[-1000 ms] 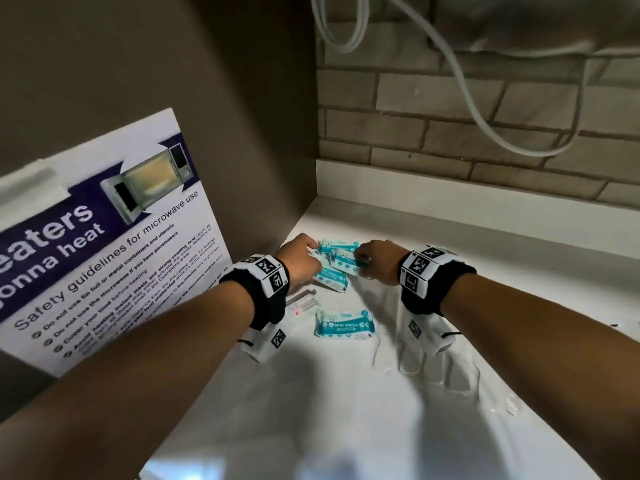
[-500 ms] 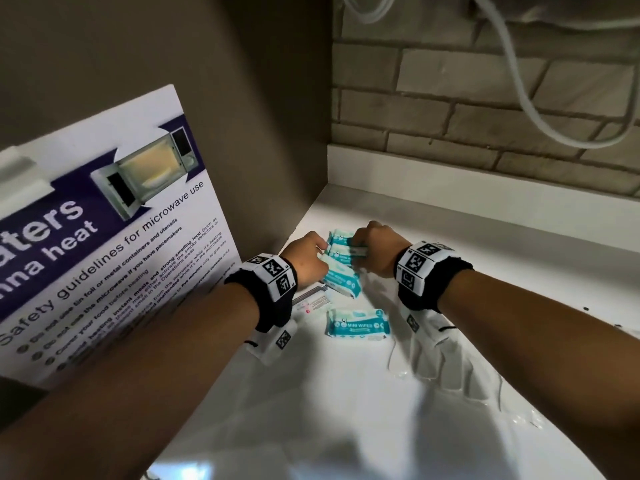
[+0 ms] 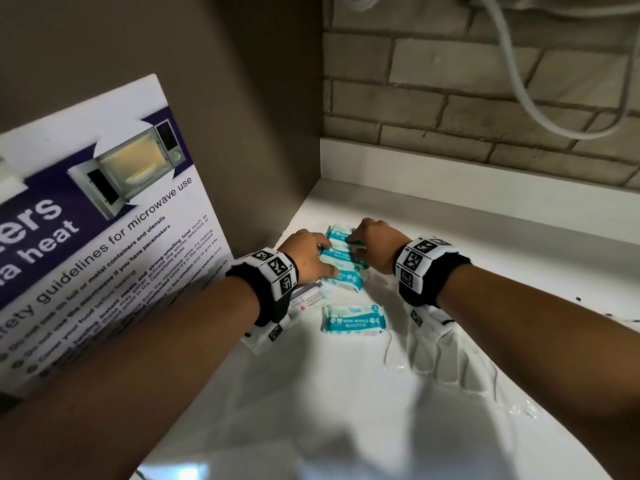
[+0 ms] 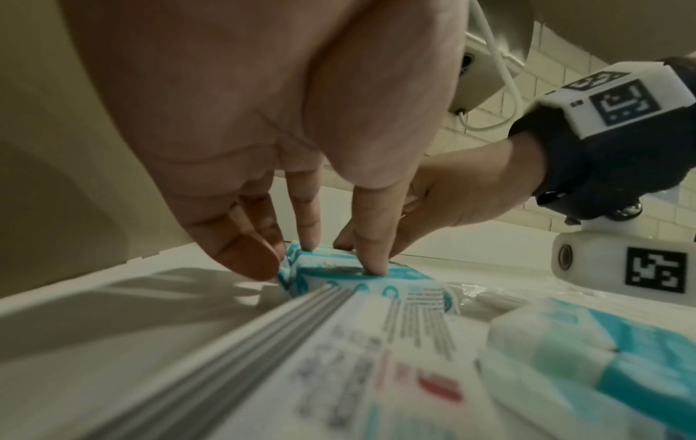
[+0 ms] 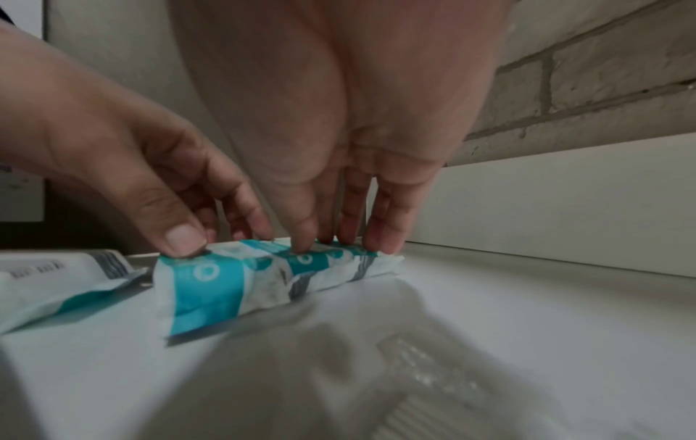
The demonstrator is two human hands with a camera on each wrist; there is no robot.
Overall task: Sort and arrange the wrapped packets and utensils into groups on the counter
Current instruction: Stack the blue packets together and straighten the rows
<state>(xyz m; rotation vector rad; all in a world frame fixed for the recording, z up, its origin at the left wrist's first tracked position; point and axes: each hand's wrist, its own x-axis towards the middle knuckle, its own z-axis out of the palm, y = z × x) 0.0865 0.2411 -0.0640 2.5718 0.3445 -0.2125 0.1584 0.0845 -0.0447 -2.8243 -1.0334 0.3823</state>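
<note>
Flanking the wipe packets (image 3: 343, 261), left hand (image 3: 306, 254) and right hand (image 3: 375, 242) press with straight fingers; poster (image 3: 104, 220) leftward.

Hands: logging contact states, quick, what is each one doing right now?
Left hand: fingertips and thumb pressing down on the teal wipes packets.
Right hand: fingertips pressing on the same packets, nothing lifted.

Brick wall (image 3: 450, 81), white counter (image 3: 346, 410), microwave poster (image 3: 104, 202)

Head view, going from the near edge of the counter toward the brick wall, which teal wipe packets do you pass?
Lone mini wipes packet → packet by the left thumb → packet under both hands → farthest packet.
</note>
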